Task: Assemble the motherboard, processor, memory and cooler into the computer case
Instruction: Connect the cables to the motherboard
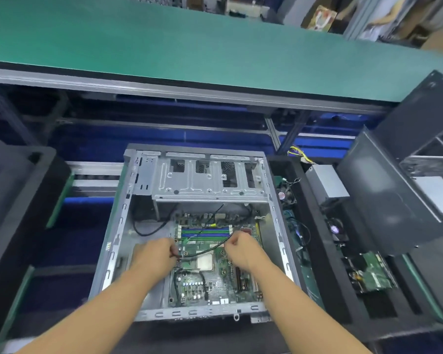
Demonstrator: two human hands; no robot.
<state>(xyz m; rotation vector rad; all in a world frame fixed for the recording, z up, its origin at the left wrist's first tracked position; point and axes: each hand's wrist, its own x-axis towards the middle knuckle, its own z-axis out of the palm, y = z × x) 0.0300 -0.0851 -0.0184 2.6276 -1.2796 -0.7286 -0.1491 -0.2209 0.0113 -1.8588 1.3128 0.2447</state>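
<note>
- One open grey metal computer case (pixel 118 226) lay on its side on the dark desk, and both hands reached down into it.
- One green motherboard (pixel 215 284) sat flat on the case floor, under and on the near side of both sets of fingers.
- The left hand (pixel 154 256) had its fingers (pixel 173 251) curled, pinching one end of a single thin black cable (pixel 205 251).
- The right hand (pixel 243 249) had its fingers (pixel 229 245) curled too, gripping the same cable farther along, so the cable ran in a shallow sag from one hand to the other.
- One silver square processor (pixel 204 261) lay in its socket just below that sag, between the two sets of fingers and slightly nearer the person.
- The blue and green memory slots (pixel 205 232) lay side by side just beyond the fingers. Their exact number could not be told.
- A second, looped black cable (pixel 149 231) rested on the case floor beyond the left fingers.
- One perforated metal drive cage (pixel 202 180) spanned the far end of the case, well beyond both hands.
- Right of the right fingers, outside the case wall, one black foam tray (pixel 317 251) held one grey box-shaped power supply (pixel 327 182) with yellow and black wires (pixel 298 152) and one smaller green circuit board (pixel 374 272).
- One green-topped shelf (pixel 189 47) ran across, above everything.
</note>
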